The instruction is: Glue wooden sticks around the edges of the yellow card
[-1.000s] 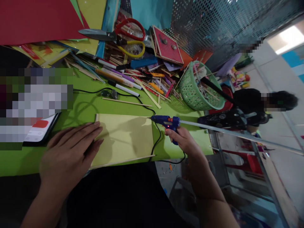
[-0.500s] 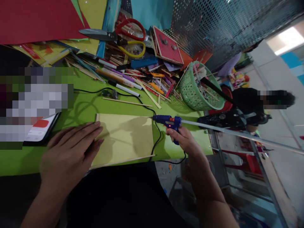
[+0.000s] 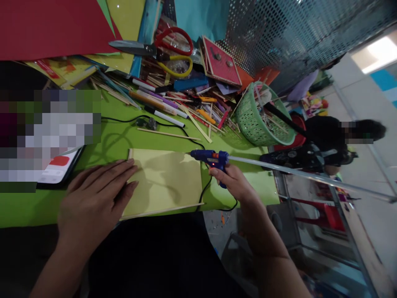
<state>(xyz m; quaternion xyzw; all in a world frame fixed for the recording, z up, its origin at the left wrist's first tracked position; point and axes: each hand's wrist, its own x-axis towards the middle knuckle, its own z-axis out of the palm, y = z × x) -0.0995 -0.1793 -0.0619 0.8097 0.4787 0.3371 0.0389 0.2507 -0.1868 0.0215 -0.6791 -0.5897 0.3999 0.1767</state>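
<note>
My left hand (image 3: pixel 93 198) lies flat, fingers stretched out, on the left edge of a pale yellow card (image 3: pixel 166 180) on the green table (image 3: pixel 118 136). My right hand (image 3: pixel 234 184) grips a blue glue gun (image 3: pixel 211 158) with a long clear glue stick (image 3: pixel 294 171) trailing out behind it. The gun's nozzle points left, over the card's upper right corner. A thin wooden stick (image 3: pixel 164 210) runs along the card's near edge. The gun's black cord (image 3: pixel 186 134) loops across the table.
Scissors (image 3: pixel 155 47), pens, several wooden sticks and coloured paper sheets pile up at the back. A green basket (image 3: pixel 254 120) stands at the right end. A phone (image 3: pixel 60 167) lies left of my left hand. Another person (image 3: pixel 328 132) sits beyond the table's right edge.
My right hand has brought the glue gun slightly left, its nozzle now over the card's corner. My left hand stays flat on the card.
</note>
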